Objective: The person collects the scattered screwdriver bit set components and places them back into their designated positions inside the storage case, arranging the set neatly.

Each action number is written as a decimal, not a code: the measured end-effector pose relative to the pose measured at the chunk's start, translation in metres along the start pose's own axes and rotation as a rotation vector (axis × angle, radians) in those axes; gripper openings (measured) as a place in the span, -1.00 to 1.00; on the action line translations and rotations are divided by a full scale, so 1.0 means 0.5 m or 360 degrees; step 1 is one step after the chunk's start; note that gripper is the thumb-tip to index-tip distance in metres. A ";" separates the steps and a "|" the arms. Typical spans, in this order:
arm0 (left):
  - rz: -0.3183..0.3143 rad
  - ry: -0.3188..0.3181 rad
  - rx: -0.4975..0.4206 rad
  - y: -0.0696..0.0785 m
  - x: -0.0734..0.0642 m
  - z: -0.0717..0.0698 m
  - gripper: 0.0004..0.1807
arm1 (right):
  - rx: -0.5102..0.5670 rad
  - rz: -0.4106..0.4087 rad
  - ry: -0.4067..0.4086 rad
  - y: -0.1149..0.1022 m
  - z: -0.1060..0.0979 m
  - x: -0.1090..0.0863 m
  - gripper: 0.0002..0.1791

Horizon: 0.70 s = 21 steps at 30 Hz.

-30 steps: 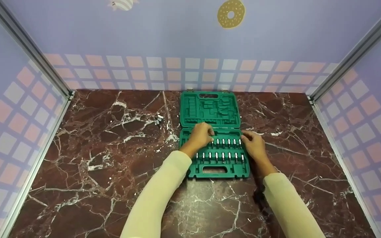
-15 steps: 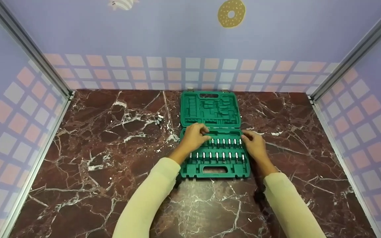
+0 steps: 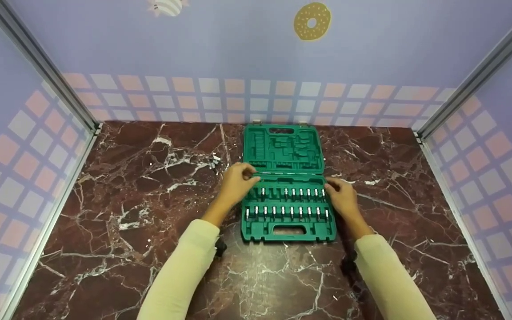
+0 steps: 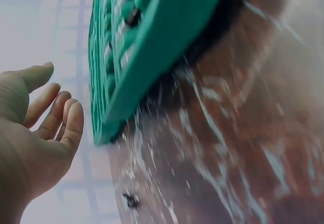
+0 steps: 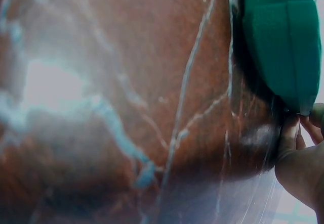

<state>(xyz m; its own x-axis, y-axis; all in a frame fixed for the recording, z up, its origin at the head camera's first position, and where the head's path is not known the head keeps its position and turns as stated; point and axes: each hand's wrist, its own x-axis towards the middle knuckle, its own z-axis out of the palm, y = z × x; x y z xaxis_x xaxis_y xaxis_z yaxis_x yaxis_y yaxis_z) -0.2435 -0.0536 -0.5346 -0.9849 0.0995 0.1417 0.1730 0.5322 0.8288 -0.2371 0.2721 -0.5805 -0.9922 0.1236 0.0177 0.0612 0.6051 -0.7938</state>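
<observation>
A green socket case lies open flat, its lid folded back toward the wall. Two rows of shiny socket bits stand in its lower half. In the upper row, a lone bit stands apart on the left, past some bare slots. My left hand hovers at the case's left edge, fingers loosely bent; the left wrist view shows nothing between thumb and fingers. At the right rim near the hinge, my right hand holds the case's edge, with thumb and fingertips at its corner.
A small pile of grey metal pieces lies left of the lid on the dark red marbled tabletop. A lilac back wall stands close behind the lid. Side panels enclose the table left and right.
My left hand has moved left from over the upper row to the case's left edge, uncovering the lone bit and bare slots. My right hand has stayed at the right rim.
</observation>
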 end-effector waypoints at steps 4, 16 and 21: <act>-0.0036 0.0129 0.0000 -0.030 -0.007 -0.030 -0.79 | 0.0000 -0.0011 0.0011 -0.001 0.001 -0.001 -0.65; -0.0175 0.0432 0.0112 -0.104 -0.009 -0.097 -0.64 | -0.0005 -0.0031 0.0022 0.004 -0.003 -0.003 -0.65; -0.0274 0.0488 0.0099 -0.123 -0.001 -0.111 -0.57 | 0.0025 -0.0042 0.0022 0.002 0.002 0.000 -0.66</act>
<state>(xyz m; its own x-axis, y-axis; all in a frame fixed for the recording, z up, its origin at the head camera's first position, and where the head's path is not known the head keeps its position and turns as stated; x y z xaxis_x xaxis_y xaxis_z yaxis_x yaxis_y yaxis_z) -0.2541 -0.1328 -0.5555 -0.9543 -0.2482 0.1663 -0.0052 0.5702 0.8215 -0.2374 0.2717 -0.5819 -0.9918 0.1188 0.0469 0.0335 0.5959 -0.8023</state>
